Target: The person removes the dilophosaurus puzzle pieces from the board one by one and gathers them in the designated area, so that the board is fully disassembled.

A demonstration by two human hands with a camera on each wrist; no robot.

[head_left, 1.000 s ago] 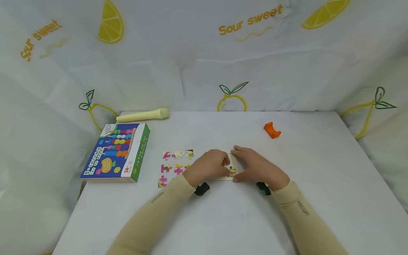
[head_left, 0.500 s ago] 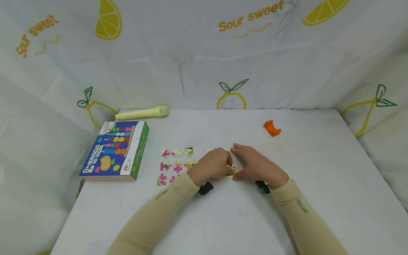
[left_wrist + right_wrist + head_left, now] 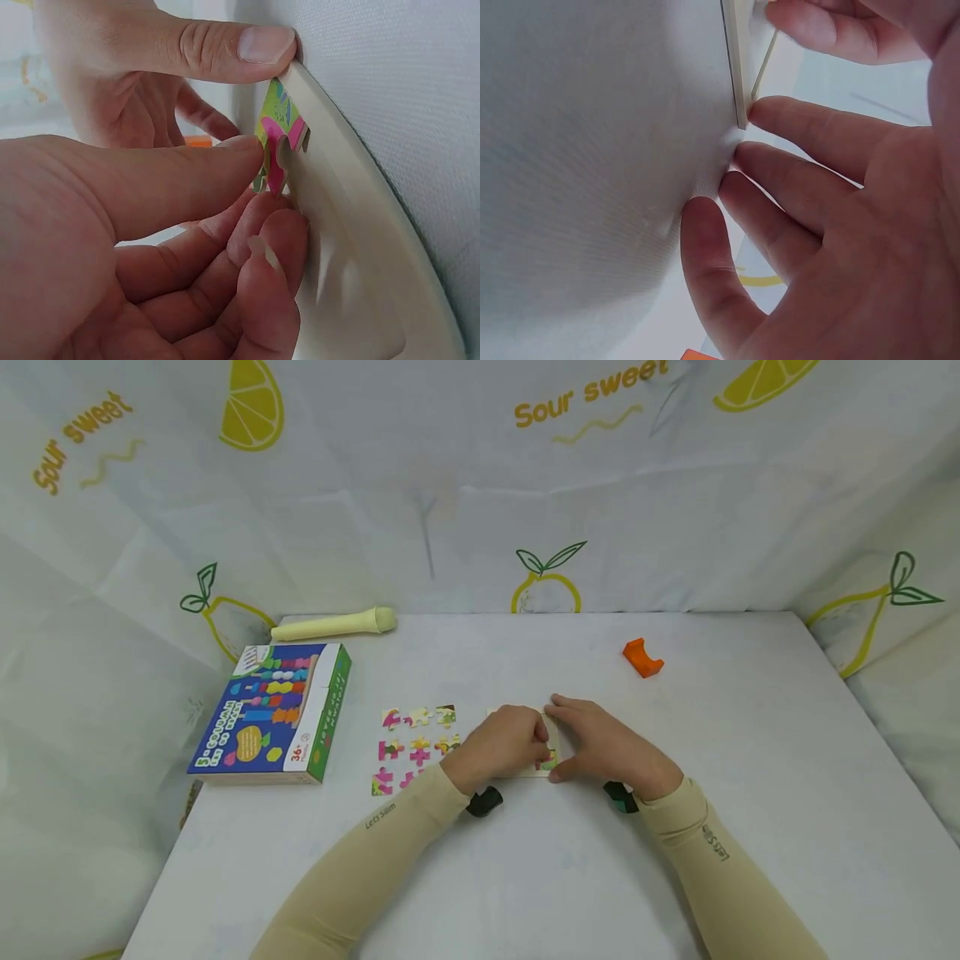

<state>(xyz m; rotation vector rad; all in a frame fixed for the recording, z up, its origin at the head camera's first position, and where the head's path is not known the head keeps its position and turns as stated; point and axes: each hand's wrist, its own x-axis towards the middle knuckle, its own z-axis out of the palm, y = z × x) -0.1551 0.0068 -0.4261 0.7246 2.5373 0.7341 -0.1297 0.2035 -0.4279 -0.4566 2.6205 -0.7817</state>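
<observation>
My left hand point(image 3: 506, 739) is over a shallow cream puzzle tray point(image 3: 352, 292), pinching a small pink-and-green jigsaw piece point(image 3: 276, 166) between thumb and fingertips. Just beyond, green and pink printed surface shows by the tray's corner; whether it belongs to another piece is hard to tell. Along the tray's right edge rests my right hand point(image 3: 607, 747), thumb on the near corner and index fingertip against the far one. Its other fingers touch the tabletop in the right wrist view. The left hand covers much of the tray from above.
Several loose jigsaw pieces point(image 3: 418, 749) lie in rows left of the tray. A blue toy box point(image 3: 262, 714) stands further left, with a pale yellow microphone-shaped object point(image 3: 337, 624) behind it. An orange curved block point(image 3: 642, 658) sits at the back right of the white table point(image 3: 510, 877).
My left hand has shifted slightly right and then lifted a little, showing more of the tray's near right corner. The right hand stays at the edge. The head view has tilted slightly.
</observation>
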